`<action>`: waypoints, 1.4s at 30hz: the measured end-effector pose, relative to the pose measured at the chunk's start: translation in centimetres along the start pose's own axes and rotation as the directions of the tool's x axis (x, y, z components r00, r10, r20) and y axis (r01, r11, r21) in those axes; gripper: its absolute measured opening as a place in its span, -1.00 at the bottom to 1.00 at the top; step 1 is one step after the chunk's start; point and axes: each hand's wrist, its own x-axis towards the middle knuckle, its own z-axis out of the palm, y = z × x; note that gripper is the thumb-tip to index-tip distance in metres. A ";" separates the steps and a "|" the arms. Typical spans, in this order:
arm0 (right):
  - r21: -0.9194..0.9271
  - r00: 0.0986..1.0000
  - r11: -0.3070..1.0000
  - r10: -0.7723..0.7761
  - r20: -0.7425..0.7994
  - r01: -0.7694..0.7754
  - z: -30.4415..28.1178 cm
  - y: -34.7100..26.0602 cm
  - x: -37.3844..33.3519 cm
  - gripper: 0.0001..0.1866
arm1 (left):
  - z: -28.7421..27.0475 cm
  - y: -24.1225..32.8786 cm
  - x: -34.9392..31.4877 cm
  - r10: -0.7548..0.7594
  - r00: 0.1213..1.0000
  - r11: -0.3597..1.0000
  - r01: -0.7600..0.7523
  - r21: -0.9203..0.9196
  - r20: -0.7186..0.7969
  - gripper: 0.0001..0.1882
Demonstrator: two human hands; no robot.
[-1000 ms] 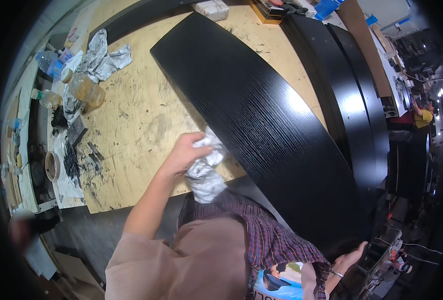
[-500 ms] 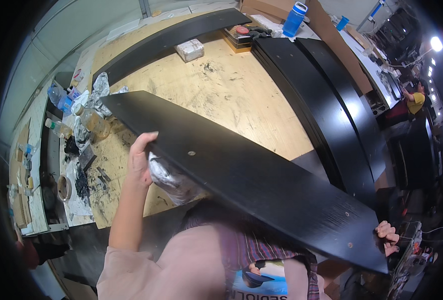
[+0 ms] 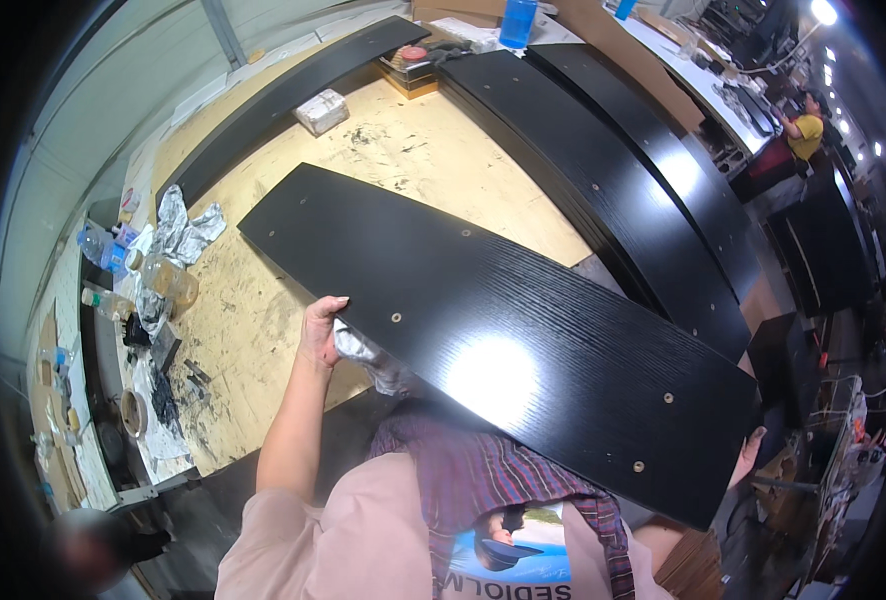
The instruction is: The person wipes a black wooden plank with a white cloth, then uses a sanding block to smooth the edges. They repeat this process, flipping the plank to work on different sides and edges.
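A long black wood-grain board point(image 3: 523, 300) is held up slantwise before me, its broad face with several small metal-rimmed holes turned toward me. My left hand point(image 3: 323, 330) grips its near edge, thumb showing at the edge and the other fingers hidden. At the board's right end, my right hand point(image 3: 750, 455) holds it from behind; most of its fingers are out of sight. A whitish crumpled wrapped bundle point(image 3: 371, 360) shows under the board beside my left hand. Part of the worktable point(image 3: 253, 330) lies below.
Stacked black boards point(image 3: 613, 190) lie at the right. Another long black board point(image 3: 283, 95) lies along the far left edge, near a whitish block point(image 3: 321, 112). Bottles point(image 3: 168, 280) and crumpled rags point(image 3: 185, 228) stand at the left. A co-worker in yellow point(image 3: 806, 135) is at the far right.
The board has tilted so more of its broad face shows, with a bright reflection on it. My right hand is now more hidden behind its end. The whole view has shifted.
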 end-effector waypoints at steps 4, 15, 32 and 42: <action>0.131 0.970 0.991 0.061 -0.233 -0.031 0.0 2.3 -1.9 -0.58 | -0.6 1.6 -3.7 0.006 0.959 0.662 0.208 0.720 -0.283 -0.52; 0.265 0.956 0.935 0.273 -0.109 -0.236 -2.9 4.6 -2.6 -0.64 | 18.8 -16.3 -6.8 -0.363 0.555 -0.103 -0.823 0.559 0.749 -0.51; 0.369 0.924 0.890 0.346 -0.165 -0.268 -6.7 5.9 -3.7 -0.70 | 9.8 -15.8 -7.4 -0.013 0.597 -0.468 -0.713 0.522 0.803 -0.60; 0.373 0.916 0.890 0.353 -0.193 -0.264 -7.4 6.4 -4.3 -0.71 | 7.0 -9.0 -6.2 0.279 0.922 -0.611 -0.046 0.790 0.268 -0.23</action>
